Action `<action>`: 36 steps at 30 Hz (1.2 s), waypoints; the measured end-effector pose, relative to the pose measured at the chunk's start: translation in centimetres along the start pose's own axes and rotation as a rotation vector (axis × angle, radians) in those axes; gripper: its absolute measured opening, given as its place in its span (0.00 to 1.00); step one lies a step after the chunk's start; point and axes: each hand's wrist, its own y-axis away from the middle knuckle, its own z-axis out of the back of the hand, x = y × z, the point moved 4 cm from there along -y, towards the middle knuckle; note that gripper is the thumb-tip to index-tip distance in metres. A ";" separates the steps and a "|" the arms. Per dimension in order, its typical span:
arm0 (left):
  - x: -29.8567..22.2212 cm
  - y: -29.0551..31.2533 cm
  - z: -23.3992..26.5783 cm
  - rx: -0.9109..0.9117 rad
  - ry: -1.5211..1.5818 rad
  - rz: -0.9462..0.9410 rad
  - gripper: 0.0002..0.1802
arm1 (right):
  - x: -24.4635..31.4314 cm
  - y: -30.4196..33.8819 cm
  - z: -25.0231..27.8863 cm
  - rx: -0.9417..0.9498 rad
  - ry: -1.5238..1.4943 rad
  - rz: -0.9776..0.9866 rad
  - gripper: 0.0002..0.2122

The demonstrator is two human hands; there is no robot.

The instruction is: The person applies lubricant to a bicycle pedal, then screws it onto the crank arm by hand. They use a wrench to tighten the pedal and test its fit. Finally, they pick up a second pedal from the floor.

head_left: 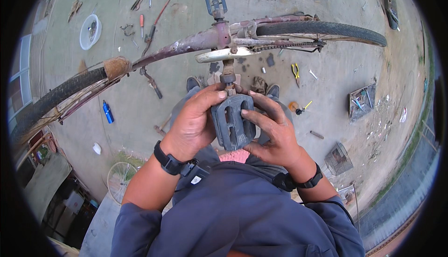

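A black bicycle pedal (pixel 233 121) sits at the near end of a rusty crank arm (pixel 227 68), in front of my body. My left hand (pixel 198 117) grips its left side, the thumb up by the pedal's axle and the other fingers hidden behind. On the other side my right hand (pixel 277 131) holds it, one finger across the slotted face and the thumb at the lower edge. The crank runs to a worn purple bicycle frame (pixel 186 45) lying across the view, with a pale chain guard (pixel 224 55). A second pedal (pixel 216 5) points away at the far side.
The rear wheel (pixel 326 29) extends right, the front wheel (pixel 60 98) left. On the ground lie yellow-handled pliers (pixel 296 74), a wrench (pixel 313 74), a red screwdriver (pixel 142 24), a blue bottle (pixel 108 112), a white bowl (pixel 84 35), a tray of tools (pixel 354 110) and a wire basket (pixel 339 159).
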 end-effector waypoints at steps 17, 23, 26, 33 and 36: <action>-1.7 0.8 -0.3 -0.176 -0.097 0.071 0.17 | 2.3 -0.2 -0.3 0.069 -0.213 -0.280 0.37; -1.7 0.8 -0.4 -0.200 -0.118 0.085 0.16 | 2.6 -0.8 -0.6 0.036 -0.211 -0.324 0.38; -1.7 0.7 -0.3 -0.203 -0.125 0.099 0.16 | 2.3 -0.9 -0.6 0.050 -0.241 -0.337 0.37; -1.7 0.6 -0.1 -0.197 -0.126 0.088 0.17 | 1.6 -0.6 -1.2 0.143 -0.424 -0.495 0.39; -1.8 0.5 -0.1 -0.202 -0.128 0.084 0.17 | 1.2 -0.5 -1.5 0.140 -0.541 -0.538 0.37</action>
